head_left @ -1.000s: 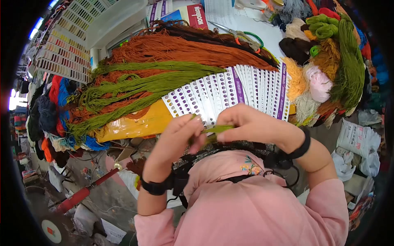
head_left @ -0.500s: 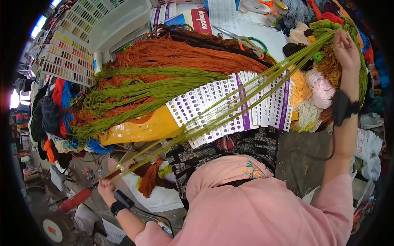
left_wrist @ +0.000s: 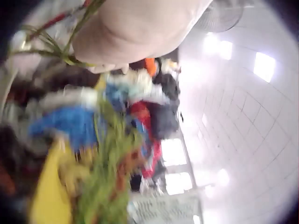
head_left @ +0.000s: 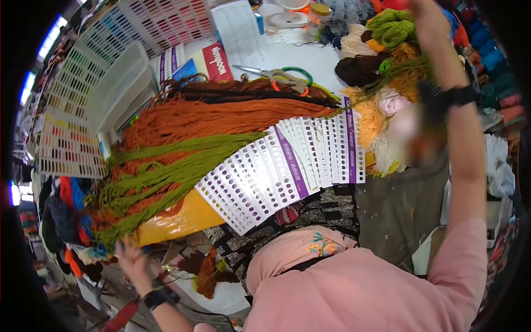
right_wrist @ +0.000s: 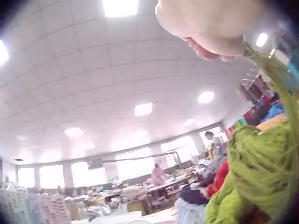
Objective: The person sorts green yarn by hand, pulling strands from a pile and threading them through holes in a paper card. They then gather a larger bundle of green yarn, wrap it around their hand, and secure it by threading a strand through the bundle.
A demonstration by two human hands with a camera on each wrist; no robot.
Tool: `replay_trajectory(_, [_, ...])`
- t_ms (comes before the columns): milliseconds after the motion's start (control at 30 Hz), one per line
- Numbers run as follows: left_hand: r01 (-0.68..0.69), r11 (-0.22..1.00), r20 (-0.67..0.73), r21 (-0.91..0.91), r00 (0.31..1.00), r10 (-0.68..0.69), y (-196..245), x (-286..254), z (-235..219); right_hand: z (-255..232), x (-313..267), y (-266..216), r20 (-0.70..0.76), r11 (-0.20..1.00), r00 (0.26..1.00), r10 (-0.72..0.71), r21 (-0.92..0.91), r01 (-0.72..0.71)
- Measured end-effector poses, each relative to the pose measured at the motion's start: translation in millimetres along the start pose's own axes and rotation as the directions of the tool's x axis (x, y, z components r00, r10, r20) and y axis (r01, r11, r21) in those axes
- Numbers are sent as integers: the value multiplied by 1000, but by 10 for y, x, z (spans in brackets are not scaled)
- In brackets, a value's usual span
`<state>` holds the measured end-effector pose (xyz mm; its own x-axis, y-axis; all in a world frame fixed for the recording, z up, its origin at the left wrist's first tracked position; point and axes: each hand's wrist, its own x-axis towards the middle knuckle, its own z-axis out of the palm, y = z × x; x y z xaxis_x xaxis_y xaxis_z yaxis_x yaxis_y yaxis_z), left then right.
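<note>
My right hand (head_left: pixel 428 25) is raised at the top right over the heaped yarn. In the right wrist view its fingers (right_wrist: pixel 204 50) curl in and grip olive-green thread (right_wrist: pixel 275 77), which trails down beside a bright green skein (right_wrist: pixel 261 161). Low on the left, my left hand (head_left: pixel 134 265) is blurred near the ends of the long green hanks (head_left: pixel 182 160). The left wrist view shows it gripping olive strands (left_wrist: pixel 67 58) that spread out past the fist. Rust-brown hanks (head_left: pixel 221 113) lie beneath and behind the green ones.
White punched cards (head_left: pixel 260 182) fan out at the table's front, beside a yellow wrapped bundle (head_left: pixel 177 221). Scissors (head_left: pixel 257 71) and a notebook (head_left: pixel 213 63) lie behind. Shade charts (head_left: pixel 72 138) stand at the left; peach yarn (head_left: pixel 359 116) is at the right. A glass jar (head_left: pixel 319 19) stands at the back.
My hands first worked close together on green thread, then pulled apart with it stretched between them. Now the right hand is farther up and the left has risen toward the green hanks. The head view has shifted.
</note>
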<state>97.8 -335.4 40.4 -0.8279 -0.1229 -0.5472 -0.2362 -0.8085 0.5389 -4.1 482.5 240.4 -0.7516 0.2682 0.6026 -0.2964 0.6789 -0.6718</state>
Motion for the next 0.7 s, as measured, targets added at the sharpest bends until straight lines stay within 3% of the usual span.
replay_trajectory(33, [126, 991, 104, -52, 987, -120, -479, 68, 608, 664, -430, -249, 83, 996, 995, 61, -70, -56])
replay_trajectory(67, [165, 974, 121, 158, 975, -185, -903, 145, 978, 1049, -773, -336, 245, 948, 934, 261, 120, -296])
replay_trajectory(100, [185, 914, 138, 361, 959, -248, -1327, 220, 1347, 1434, -1118, -424, 389, 804, 808, 442, 227, -549])
replay_trajectory(133, [305, 864, 103, 400, 922, -373, -1687, 116, 1856, 1734, -1414, -354, 468, 699, 731, 496, 284, -656])
replay_trajectory(167, [253, 787, 166, 562, 898, -407, -2012, 192, 2074, 1986, -1686, -284, 478, 679, 728, 492, 313, -665])
replay_trajectory(200, [200, 701, 219, 684, 861, -459, -2267, 174, 2359, 2156, -1883, -181, 539, 723, 699, 471, 219, -656])
replay_trajectory(267, [132, 592, 218, 795, 849, -482, -2769, 310, 2586, 2404, -2102, -179, 513, 790, 703, 493, 74, -608])
replay_trajectory(333, [57, 470, 175, 881, 883, -436, -3188, 414, 2691, 2572, -2282, -159, 360, 914, 859, 363, 39, -403])
replay_trajectory(400, [-92, 316, 213, 944, 903, -373, -3462, 495, 2737, 2683, -2441, -150, 284, 947, 904, 321, -72, -314])
replay_trajectory(433, [-189, 334, 292, 924, 910, -293, -3565, 525, 2743, 2703, -2465, -148, 250, 960, 927, 280, -83, -268])
replay_trajectory(467, [-202, 362, 309, 910, 913, -268, -3629, 572, 2739, 2711, -2477, -138, 217, 971, 947, 237, -95, -221])
replay_trajectory(533, [-297, 224, 345, 928, 914, -215, -3641, 605, 2716, 2678, -2451, -123, 213, 966, 943, 256, -76, -246])
replay_trajectory(633, [-511, -12, 485, 859, 823, -295, -3368, 548, 2772, 2540, -2349, -133, 260, 951, 915, 308, -103, -291])
replay_trajectory(700, [-413, 19, 395, 911, 856, -332, -3317, 620, 2720, 2594, -2446, -108, 325, 982, 927, 186, -81, -169])
